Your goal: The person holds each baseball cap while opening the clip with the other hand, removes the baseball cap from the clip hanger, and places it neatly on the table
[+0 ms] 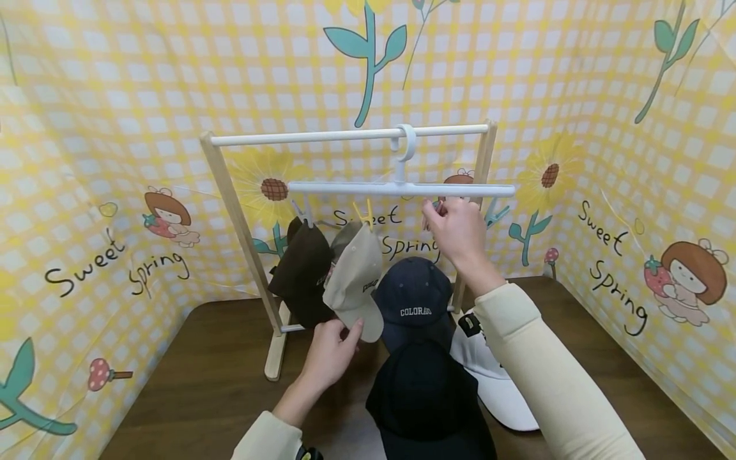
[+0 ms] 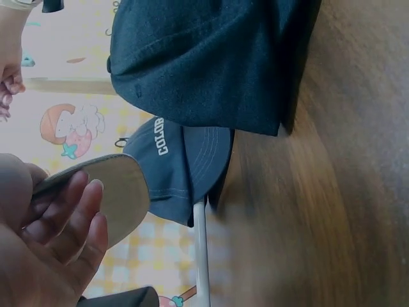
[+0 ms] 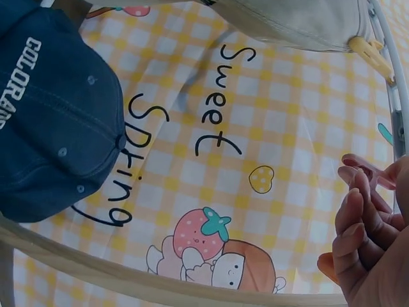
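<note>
In the head view my left hand [image 1: 333, 351] pinches the brim of a beige cap [image 1: 358, 275], thumb on top. The left wrist view shows the fingers curled under that brim [image 2: 118, 192]. A yellow clip [image 1: 366, 213] holds the cap under a white hanger [image 1: 345, 188]. Beside it a dark brown cap [image 1: 305, 271] hangs from a pale purple clip [image 1: 301, 213]. My right hand [image 1: 460, 230] is raised just below the hanger's right half, fingers curled at a pink clip [image 3: 382, 182] that they mostly hide.
The hanger hooks over a wooden rack's white rail [image 1: 299, 136]. A blue clip [image 1: 496, 214] hangs at its right end. On the brown table [image 1: 195, 383] lie a navy COLORADO cap [image 1: 414, 291], a black cap [image 1: 425, 396] and a white cap [image 1: 506, 399]. Patterned cloth surrounds the table.
</note>
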Motion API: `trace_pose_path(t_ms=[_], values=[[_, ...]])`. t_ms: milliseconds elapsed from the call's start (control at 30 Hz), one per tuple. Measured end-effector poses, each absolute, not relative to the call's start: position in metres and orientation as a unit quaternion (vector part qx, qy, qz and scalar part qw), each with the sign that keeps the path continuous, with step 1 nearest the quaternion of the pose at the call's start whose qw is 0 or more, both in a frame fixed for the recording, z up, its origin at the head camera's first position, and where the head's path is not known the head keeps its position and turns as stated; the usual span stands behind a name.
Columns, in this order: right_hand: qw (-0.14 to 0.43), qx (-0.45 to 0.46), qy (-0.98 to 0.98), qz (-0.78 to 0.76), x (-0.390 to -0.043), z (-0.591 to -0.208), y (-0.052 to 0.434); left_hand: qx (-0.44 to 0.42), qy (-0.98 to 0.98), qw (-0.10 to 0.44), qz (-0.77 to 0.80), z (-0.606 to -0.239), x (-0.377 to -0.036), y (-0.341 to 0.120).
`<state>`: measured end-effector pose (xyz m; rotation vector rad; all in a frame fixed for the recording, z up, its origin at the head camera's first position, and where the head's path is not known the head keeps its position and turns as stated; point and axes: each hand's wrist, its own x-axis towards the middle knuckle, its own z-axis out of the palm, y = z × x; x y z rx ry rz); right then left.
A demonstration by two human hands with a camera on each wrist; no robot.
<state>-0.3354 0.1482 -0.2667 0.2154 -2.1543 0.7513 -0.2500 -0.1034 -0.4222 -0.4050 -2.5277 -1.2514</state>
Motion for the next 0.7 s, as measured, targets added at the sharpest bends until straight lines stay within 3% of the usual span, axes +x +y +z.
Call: trace_pose_path(t_ms=[300, 700], values=[[0.399, 0.058, -0.853, 0.331, -0.333, -0.26, 0.149, -0.14, -0.868, 0.174, -0.444, -0.422, -0.25, -0.109], [0.38, 0.028, -0.857, 0.347, -0.328, -0.251, 0.147, -0.138, -0.884, 0.159, -0.417, -0.421, -0.246, -0.112]])
